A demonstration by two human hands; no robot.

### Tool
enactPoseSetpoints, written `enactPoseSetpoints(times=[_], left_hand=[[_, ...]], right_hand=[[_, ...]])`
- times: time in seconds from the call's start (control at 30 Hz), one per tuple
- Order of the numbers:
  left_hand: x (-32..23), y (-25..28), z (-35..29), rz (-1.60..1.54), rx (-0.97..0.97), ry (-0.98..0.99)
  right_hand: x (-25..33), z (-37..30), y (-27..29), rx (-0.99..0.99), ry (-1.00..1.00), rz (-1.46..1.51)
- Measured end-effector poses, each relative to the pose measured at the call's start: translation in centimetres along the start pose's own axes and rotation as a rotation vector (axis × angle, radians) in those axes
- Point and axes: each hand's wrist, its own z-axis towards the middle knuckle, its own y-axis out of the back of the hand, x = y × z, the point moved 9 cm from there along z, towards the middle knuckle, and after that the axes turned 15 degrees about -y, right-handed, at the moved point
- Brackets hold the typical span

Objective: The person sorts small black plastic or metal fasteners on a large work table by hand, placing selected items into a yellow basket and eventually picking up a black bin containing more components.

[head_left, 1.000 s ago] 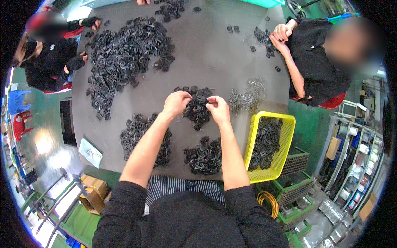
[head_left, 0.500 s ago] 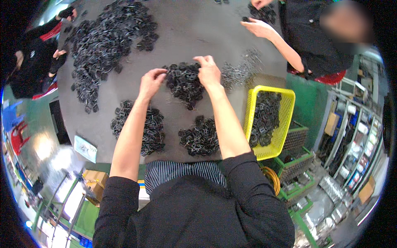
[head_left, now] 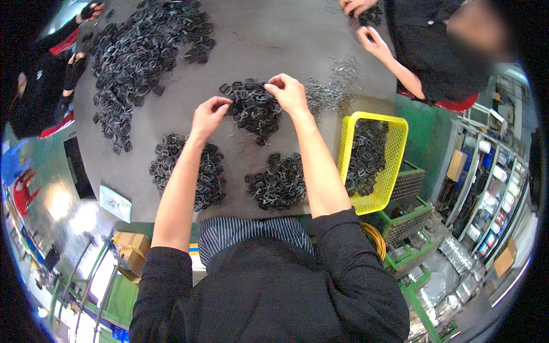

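Observation:
A pile of small black buckle-like pieces (head_left: 254, 108) lies on the grey table in front of me, between my hands. At its left edge is my left hand (head_left: 209, 119), thumb and forefinger brought together in a pinch. My right hand (head_left: 290, 96) hovers over the pile's upper right edge, its thumb and forefinger also closed in a pinch. Whatever is between the fingertips of either hand is too small to make out. Two more heaps of black pieces sit nearer me, a left heap (head_left: 210, 180) partly behind my left forearm and a right heap (head_left: 275, 182) beside my right forearm.
A large black heap (head_left: 137, 54) spreads across the far left. Small silvery metal parts (head_left: 334, 88) are scattered right of my right hand. A yellow basket (head_left: 394, 166) of black pieces stands at the right. Co-workers sit at the far right and left; a clear bag (head_left: 115, 203) lies front left.
My right hand's fingers have drawn closer together over the pile, while my left hand stays nearly in place. The co-worker's lower hand at the right has moved right. The whole view has shifted slightly.

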Motion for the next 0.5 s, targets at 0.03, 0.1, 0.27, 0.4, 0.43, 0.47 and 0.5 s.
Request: enactPoseSetpoints(times=[0.03,0.1,0.27,0.4,0.43,0.47,0.5], left_hand=[[-1.3,0.0,0.0,-0.005,-0.086,-0.06],[-3.4,0.8,-0.1,0.199,-0.246,-0.278],[-3.3,-0.3,0.6,0.548,-0.247,-0.46],[-2.3,-1.5,2.1,0.657,-0.175,-0.472],[-2.4,-1.9,2.5,0.687,-0.145,-0.471],[-2.6,-2.2,2.9,0.682,-0.129,-0.484],[-2.9,-2.8,3.3,0.664,-0.094,-0.515]], right_hand=[[0.1,-0.4,0.0,0.003,0.084,0.079],[0.4,-3.0,0.9,-0.214,0.218,-0.036],[-1.5,-9.6,-1.1,-0.357,0.416,-0.087],[-4.2,-12.4,-5.0,-0.273,0.373,-0.244],[-4.6,-12.2,-5.4,-0.278,0.344,-0.258],[-4.9,-12.0,-5.7,-0.281,0.314,-0.273],[-5.3,-11.7,-6.1,-0.284,0.285,-0.286]])
